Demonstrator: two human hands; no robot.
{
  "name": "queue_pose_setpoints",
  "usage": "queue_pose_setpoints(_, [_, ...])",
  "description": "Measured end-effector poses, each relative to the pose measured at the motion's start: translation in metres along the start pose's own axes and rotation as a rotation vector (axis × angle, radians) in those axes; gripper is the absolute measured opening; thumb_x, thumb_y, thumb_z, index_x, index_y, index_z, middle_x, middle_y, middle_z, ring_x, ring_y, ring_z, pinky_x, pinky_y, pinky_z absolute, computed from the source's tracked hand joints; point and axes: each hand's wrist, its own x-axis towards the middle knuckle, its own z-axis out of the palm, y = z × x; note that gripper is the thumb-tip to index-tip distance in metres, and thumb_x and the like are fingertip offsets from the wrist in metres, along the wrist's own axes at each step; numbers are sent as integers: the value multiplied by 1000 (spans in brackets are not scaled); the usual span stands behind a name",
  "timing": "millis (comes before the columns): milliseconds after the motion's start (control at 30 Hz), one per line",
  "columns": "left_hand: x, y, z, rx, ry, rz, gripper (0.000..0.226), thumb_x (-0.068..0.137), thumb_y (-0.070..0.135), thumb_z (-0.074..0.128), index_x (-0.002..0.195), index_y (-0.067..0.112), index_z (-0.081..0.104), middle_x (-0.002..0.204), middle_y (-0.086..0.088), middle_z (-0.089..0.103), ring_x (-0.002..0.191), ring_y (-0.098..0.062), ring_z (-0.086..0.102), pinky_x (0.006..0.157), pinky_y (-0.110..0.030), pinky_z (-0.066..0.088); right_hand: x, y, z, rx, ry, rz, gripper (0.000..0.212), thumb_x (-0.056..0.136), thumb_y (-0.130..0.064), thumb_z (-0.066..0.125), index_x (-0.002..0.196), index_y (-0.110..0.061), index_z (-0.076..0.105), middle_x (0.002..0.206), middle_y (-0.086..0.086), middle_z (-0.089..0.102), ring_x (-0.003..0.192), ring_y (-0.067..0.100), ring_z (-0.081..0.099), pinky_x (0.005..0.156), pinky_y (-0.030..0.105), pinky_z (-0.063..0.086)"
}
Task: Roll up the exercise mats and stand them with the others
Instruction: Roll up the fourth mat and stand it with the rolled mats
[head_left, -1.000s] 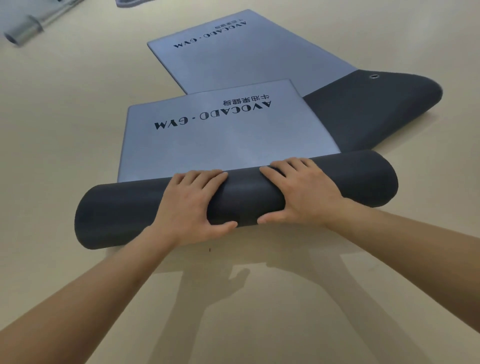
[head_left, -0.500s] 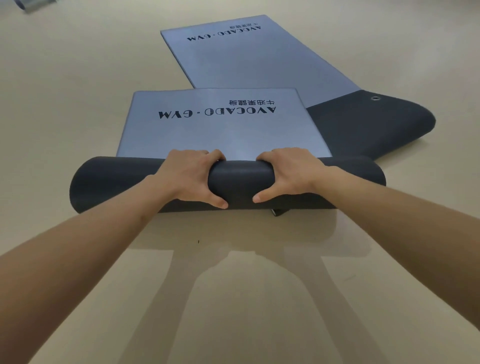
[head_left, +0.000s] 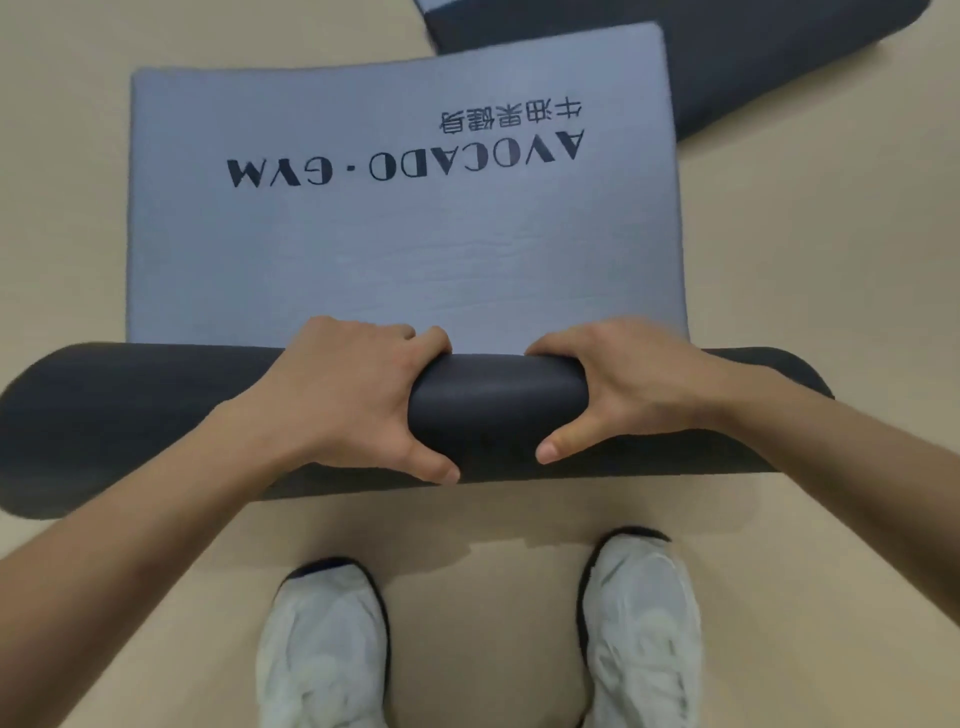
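Observation:
A grey-blue exercise mat (head_left: 405, 249) printed "AVOCADO · GVM" lies flat on the floor ahead of me. Its near end is wound into a thick dark roll (head_left: 498, 410) lying crosswise. My left hand (head_left: 348, 395) and my right hand (head_left: 628, 384) both clasp the middle of that roll, fingers over the far side and thumbs on the near side. A second mat (head_left: 769, 62), dark underside up, lies at the top right, partly under the first mat's far corner.
My two white shoes (head_left: 322, 649) (head_left: 644, 623) stand on the beige floor (head_left: 831, 260) just behind the roll. Bare floor stretches to the left and right of the mat.
The view has tipped downward and nearer, bringing my shoes into sight. My hands kept their hold on the roll, which moved further along the mat, leaving less flat mat.

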Motion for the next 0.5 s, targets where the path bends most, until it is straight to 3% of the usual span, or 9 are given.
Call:
queue_pose_setpoints(167, [-7, 21, 19, -239, -277, 21, 91, 46, 104, 53, 115, 45, 45, 94, 17, 63, 86, -10, 60, 85, -39, 52, -4, 11, 20, 228, -275, -1, 68, 63, -73, 83, 117, -36, 66, 101, -18, 72, 89, 0, 67, 79, 27, 56])
queue_pose_setpoints(267, [-8, 21, 19, -308, -289, -29, 94, 43, 104, 49, 119, 49, 46, 99, 20, 63, 90, -10, 60, 86, -39, 52, 5, 16, 18, 296, -311, -2, 59, 64, -69, 82, 111, -37, 68, 99, -20, 73, 88, -1, 69, 76, 20, 52])
queue_pose_setpoints(367, [-19, 27, 19, -197, -164, -36, 99, 56, 103, 37, 136, 45, 40, 119, 18, 62, 106, -14, 60, 86, -37, 49, 11, 20, 13, 343, -342, -5, 60, 65, -71, 84, 113, -37, 70, 102, -19, 75, 91, 3, 73, 82, 26, 56])
queue_pose_setpoints(500, [-38, 54, 43, -78, 184, -54, 97, 80, 90, 27, 151, 24, 39, 141, 2, 58, 121, -25, 58, 98, -42, 45, 14, 21, 13, 357, -358, 5, 71, 56, -78, 77, 113, -37, 70, 102, -18, 76, 91, 5, 74, 81, 27, 57])
